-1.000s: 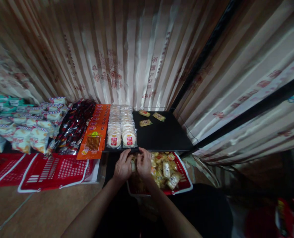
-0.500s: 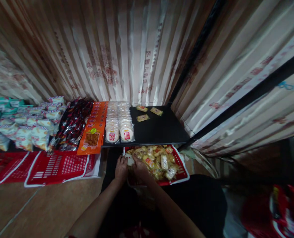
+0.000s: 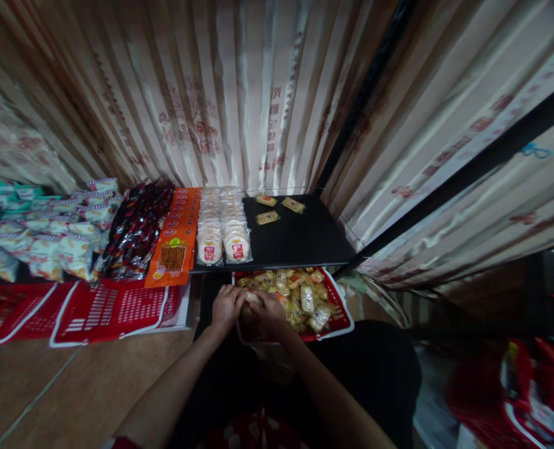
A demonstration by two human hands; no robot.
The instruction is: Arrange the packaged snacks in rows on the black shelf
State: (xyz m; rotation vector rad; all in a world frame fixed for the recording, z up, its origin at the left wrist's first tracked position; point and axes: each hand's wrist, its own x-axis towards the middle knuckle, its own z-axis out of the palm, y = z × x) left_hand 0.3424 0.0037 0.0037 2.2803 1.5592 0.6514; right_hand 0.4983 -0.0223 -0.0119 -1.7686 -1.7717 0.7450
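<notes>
Over the left side of a red basket (image 3: 345, 315), my left hand (image 3: 228, 305) and my right hand (image 3: 266, 313) are close together with their fingers curled. Between them a small pale snack packet (image 3: 252, 300) shows in part; my fingers cover the rest. Inside the basket lie several yellow wrapped snacks (image 3: 296, 293), just right of my right hand. Three more snack packets in the same yellow wrapping (image 3: 267, 217) lie on the black shelf (image 3: 300, 243) beyond the basket.
Left along the shelf are clear-wrapped round white crackers (image 3: 237, 246), an orange snack packet (image 3: 171, 249), dark red packets (image 3: 139, 231) and white bags (image 3: 47, 255). Red baskets (image 3: 111, 312) stand beneath. A black post (image 3: 468, 181) slants at the right, before a curtain (image 3: 258, 93).
My hands have drawn together and turned around the pale packet, which shows less than before. The whole view has shifted slightly; the snacks on the shelf lie as they did.
</notes>
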